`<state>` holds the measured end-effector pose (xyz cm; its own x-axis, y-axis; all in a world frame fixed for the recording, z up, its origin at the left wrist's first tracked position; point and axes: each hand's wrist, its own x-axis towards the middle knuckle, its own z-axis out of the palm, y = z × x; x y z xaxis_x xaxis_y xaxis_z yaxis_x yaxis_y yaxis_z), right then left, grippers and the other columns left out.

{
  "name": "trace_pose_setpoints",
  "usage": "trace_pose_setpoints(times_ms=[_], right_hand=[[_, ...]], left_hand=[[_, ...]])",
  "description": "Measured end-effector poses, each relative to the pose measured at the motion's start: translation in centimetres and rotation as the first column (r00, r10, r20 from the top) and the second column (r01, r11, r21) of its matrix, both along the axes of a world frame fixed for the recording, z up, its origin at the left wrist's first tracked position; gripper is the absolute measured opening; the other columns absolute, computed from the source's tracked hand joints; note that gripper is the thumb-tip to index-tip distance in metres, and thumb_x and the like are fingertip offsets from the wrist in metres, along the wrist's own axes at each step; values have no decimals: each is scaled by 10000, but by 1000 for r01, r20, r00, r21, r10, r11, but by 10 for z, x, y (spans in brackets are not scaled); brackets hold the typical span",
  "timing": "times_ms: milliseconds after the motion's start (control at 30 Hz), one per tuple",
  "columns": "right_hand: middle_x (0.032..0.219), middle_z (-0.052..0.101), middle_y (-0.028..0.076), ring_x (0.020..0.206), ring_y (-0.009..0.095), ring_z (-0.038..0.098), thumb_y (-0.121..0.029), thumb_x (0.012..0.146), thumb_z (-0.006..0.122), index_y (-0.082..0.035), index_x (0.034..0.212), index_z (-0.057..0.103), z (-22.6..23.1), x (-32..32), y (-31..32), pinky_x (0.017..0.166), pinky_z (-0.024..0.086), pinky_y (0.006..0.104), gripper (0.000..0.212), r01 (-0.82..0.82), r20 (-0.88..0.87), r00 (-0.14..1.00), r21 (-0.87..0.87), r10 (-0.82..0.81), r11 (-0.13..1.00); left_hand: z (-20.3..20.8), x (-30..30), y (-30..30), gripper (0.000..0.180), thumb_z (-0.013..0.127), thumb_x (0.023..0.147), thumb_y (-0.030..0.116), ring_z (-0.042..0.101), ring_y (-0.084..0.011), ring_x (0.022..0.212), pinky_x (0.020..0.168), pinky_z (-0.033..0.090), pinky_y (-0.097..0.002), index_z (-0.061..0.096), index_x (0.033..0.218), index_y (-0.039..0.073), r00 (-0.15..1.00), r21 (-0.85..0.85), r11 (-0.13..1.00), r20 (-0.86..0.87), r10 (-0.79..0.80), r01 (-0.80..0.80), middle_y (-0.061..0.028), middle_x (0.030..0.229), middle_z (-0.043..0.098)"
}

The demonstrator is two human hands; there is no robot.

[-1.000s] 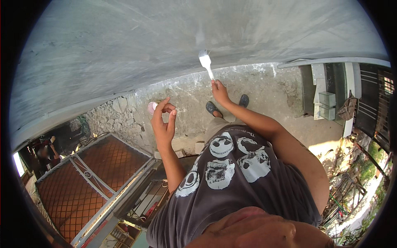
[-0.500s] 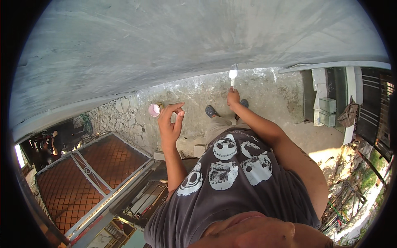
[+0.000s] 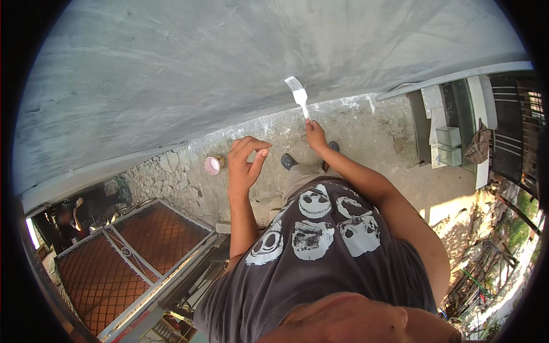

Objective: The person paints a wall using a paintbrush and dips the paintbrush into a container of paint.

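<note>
R hand point(image 3: 315, 134) has its fingers closed round the tail end of a white-handled brush point(image 3: 299, 96), bristles pointing away from the knuckles; prob. gripped that far back for reach & clean fingers. Bristles lie over the grey wall point(image 3: 229, 63) beyond that hand; can't tell if they're touching. L hand point(image 3: 247, 163) looks empty, fingers curved w/ a gap to the thumb, raised loosely, maybe for balance. Pinkish tub point(image 3: 212, 166) sits just left of it, apart from the fingers, apparently on the ground, mouth up, presumably for easy dipping.
</note>
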<state>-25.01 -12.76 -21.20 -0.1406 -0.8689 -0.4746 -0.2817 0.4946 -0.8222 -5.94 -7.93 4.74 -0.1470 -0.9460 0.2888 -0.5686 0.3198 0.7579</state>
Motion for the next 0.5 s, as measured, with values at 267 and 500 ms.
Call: trace_pose_setpoints(times_ms=[267, 500], right_hand=[[615, 426, -27, 523, 79, 379, -339, 1104, 448, -80, 924, 502, 86, 28, 4, 489, 323, 273, 320, -115, 512, 814, -320, 274, 940], [629, 450, -36, 541, 79, 367, -333, 1103, 456, -67, 934, 524, 81, 6, -3, 518, 335, 278, 322, -70, 316, 926, -398, 208, 915]], left_hand=[[10, -6, -4, 99, 732, 878, 153, 640, -218, 749, 770, 432, -342, 723, 893, 56, 1000, 19, 1000, 8, -12, 12, -56, 803, 680], [10, -4, -4, 109, 731, 880, 165, 641, -221, 753, 773, 433, -342, 723, 890, 57, 1000, -13, 1000, -17, -24, 24, -58, 806, 682]])
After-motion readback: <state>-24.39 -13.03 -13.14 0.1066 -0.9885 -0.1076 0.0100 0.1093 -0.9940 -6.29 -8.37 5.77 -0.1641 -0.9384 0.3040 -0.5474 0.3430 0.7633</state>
